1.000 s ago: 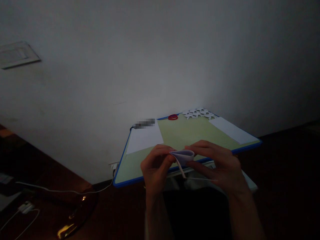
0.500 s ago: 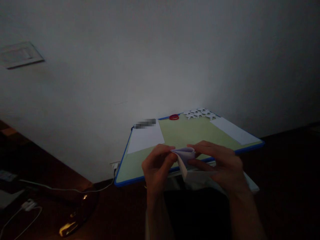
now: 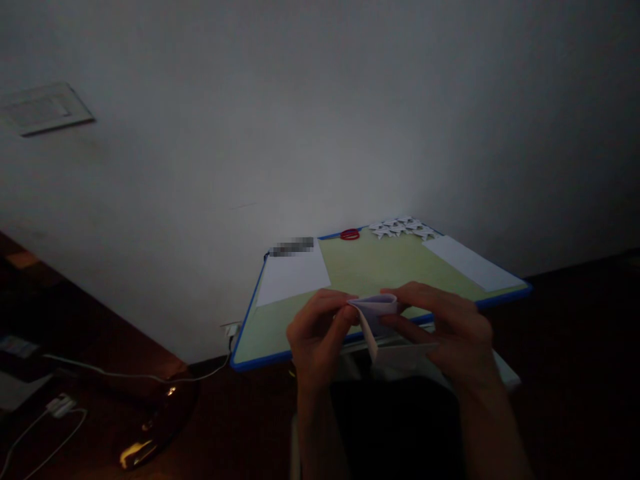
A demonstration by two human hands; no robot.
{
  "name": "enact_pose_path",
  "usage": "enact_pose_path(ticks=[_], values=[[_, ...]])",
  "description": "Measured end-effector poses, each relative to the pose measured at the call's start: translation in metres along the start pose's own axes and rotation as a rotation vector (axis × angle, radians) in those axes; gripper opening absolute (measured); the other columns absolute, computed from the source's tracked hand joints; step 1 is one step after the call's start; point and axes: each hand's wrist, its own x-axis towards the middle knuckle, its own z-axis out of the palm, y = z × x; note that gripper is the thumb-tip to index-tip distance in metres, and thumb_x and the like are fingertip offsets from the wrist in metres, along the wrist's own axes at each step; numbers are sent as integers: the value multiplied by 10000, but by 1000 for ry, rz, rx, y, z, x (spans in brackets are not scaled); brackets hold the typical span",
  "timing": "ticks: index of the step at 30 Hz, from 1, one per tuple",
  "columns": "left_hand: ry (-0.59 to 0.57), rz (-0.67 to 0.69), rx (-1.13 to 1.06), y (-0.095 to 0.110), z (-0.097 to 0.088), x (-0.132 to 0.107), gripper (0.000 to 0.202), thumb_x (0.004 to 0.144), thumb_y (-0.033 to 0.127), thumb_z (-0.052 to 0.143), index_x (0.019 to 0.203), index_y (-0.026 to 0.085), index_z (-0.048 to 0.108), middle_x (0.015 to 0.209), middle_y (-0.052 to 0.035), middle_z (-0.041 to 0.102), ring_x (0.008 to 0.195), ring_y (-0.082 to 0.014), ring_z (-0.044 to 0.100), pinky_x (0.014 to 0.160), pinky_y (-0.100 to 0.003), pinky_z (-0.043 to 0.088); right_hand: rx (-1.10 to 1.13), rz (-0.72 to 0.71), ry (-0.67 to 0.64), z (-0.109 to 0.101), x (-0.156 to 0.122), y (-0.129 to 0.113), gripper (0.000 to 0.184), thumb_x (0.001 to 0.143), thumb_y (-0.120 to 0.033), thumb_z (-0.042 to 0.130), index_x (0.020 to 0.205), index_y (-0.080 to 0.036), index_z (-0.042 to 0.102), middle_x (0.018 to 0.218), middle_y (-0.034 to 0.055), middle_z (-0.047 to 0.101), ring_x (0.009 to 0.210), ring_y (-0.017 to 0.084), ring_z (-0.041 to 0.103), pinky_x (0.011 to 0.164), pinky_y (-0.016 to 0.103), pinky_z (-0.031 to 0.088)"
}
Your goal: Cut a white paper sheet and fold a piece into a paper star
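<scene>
A folded piece of white paper is held up between my two hands, in front of the table's near edge. Its top is bent over into a loop, while a lower flap points toward me. My left hand pinches the paper's left corner between thumb and fingers. On the other side, my right hand grips the looped end and the lower flap; some of its fingertips are hidden behind the paper.
The green table has a blue rim and stands against the wall. On it lie a white sheet at left, red-handled scissors, several folded white paper pieces and a white paper stack at right. A cable runs at lower left.
Both hands and the paper appear slightly farther right, along with a small shift of the whole view. The grip and the paper's folded shape look nearly the same.
</scene>
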Motion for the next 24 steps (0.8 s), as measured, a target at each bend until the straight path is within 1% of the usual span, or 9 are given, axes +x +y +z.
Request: enact_pose_path(ticks=[3, 8, 15, 19, 24], values=[[-7, 7, 19, 2, 0, 0, 113, 909, 142, 799, 961, 236, 835, 888, -21, 779, 821, -128, 713, 719, -218, 573, 18, 6, -3, 0, -1, 1, 472, 878, -79, 830, 1278, -312, 739, 1046, -3, 807, 850, 175, 733, 768, 329, 591], [-27, 18, 39, 2, -2, 0, 127, 909, 137, 797, 970, 242, 837, 896, -25, 786, 828, -145, 716, 731, -249, 568, -28, 11, -10, -2, 1, 1, 487, 886, -101, 828, 1305, -328, 731, 979, -12, 793, 805, 174, 715, 733, 329, 584], [-43, 11, 88, 3, -3, -1, 167, 913, 111, 784, 985, 253, 832, 936, -23, 797, 864, -156, 727, 783, -281, 572, -73, -5, -21, -3, 3, -3, 465, 894, -113, 821, 1301, -319, 731, 988, -3, 799, 827, 185, 731, 739, 329, 594], [-50, -8, 84, 3, -4, -1, 153, 925, 129, 775, 997, 252, 831, 954, -32, 797, 880, -166, 732, 794, -296, 575, -64, -7, -17, -3, 4, -4, 458, 888, -91, 821, 1285, -306, 738, 995, -3, 799, 840, 179, 731, 760, 326, 590], [-59, -11, 96, 4, -3, -1, 147, 933, 140, 769, 1001, 253, 834, 964, -40, 797, 887, -174, 737, 797, -308, 580, -73, -16, -18, -3, 3, -2, 441, 880, -88, 828, 1263, -294, 754, 1054, 13, 807, 911, 195, 755, 813, 343, 606]])
